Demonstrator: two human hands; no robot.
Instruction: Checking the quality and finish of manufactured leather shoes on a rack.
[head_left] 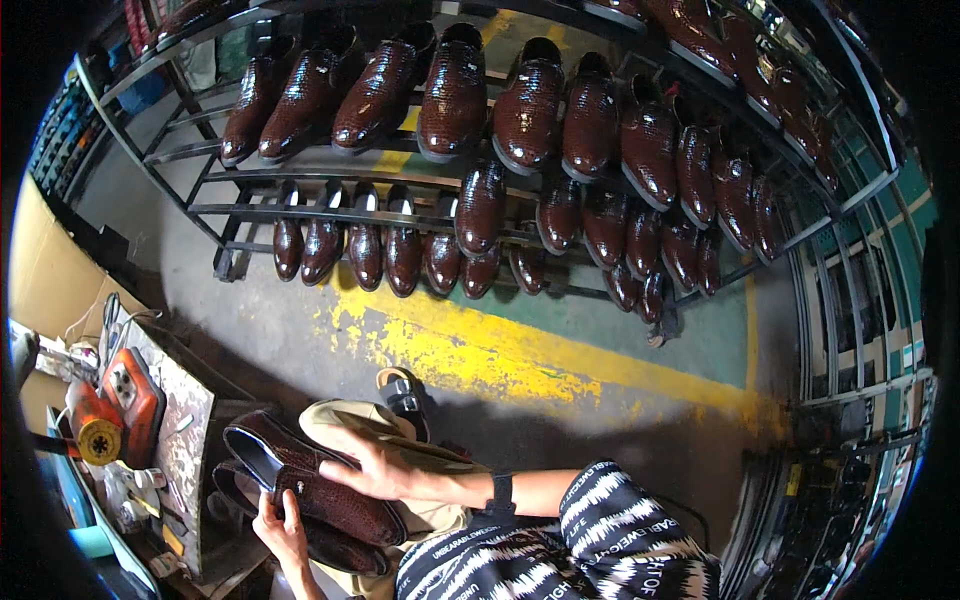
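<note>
A dark brown textured slip-on shoe (pixel 345 505) lies tilted across my lap, its opening toward the left. The fingers of my left hand (pixel 280 525) close on the edge of that opening. Across the shoe's far side lies my right hand (pixel 372 468), its fingers stretched out and the thumb resting on the upper. Partly hidden beneath is a second brown shoe (pixel 345 552), set alongside the first. A small light ornament (pixel 303 484) shows on the upper near my left fingertips.
Ahead stands a metal rack (pixel 300 212) with rows of glossy brown shoes (pixel 452 95). At left, a worn workbench (pixel 200 410) carries an orange tool (pixel 135 400) and small items. A yellow stripe (pixel 470 350) crosses the floor. More racking (pixel 850 310) stands at right.
</note>
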